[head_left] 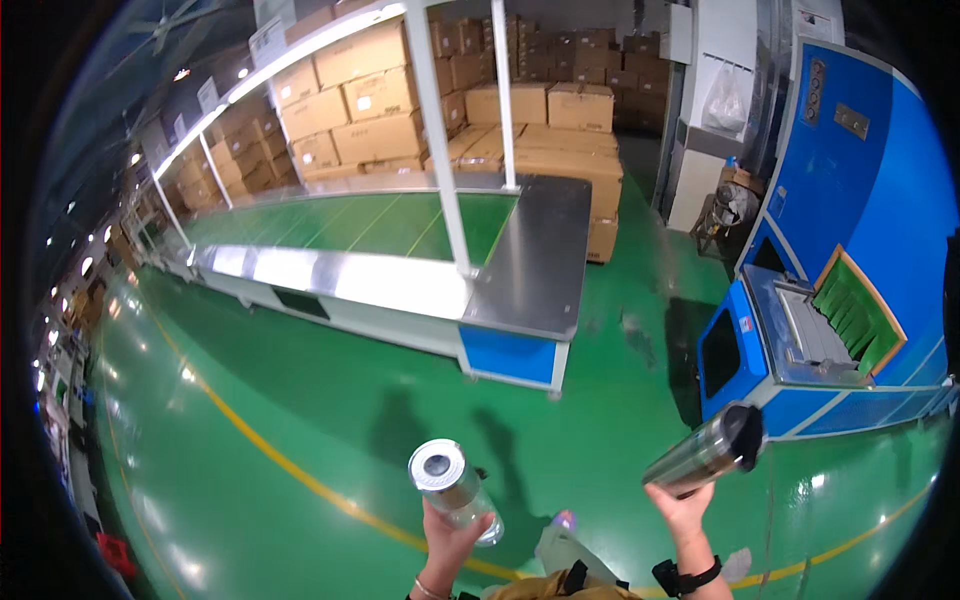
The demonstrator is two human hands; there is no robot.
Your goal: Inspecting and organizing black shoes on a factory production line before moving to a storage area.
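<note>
My left hand (450, 545), a thin bracelet at its wrist, is closed around a clear cylindrical container (464, 505). Its round white-and-silver top, with a dark centre, faces up. Out to the right, my right hand (684, 508) grips a shiny metal tumbler (697, 456) near its lower end. That tumbler tilts up to the right, and its black lid (744, 436) points away from me. Both things are held in the air above the green floor, well apart from each other. A black band (688, 577) circles my right wrist.
Ahead runs a long conveyor table with a green belt (370, 222), a metal end plate (535, 260) and white posts (440, 140). Behind it rise stacked cartons (370, 95). A blue machine (735, 345) with a green strip curtain (850, 305) stands right. A yellow line (270, 455) crosses the floor.
</note>
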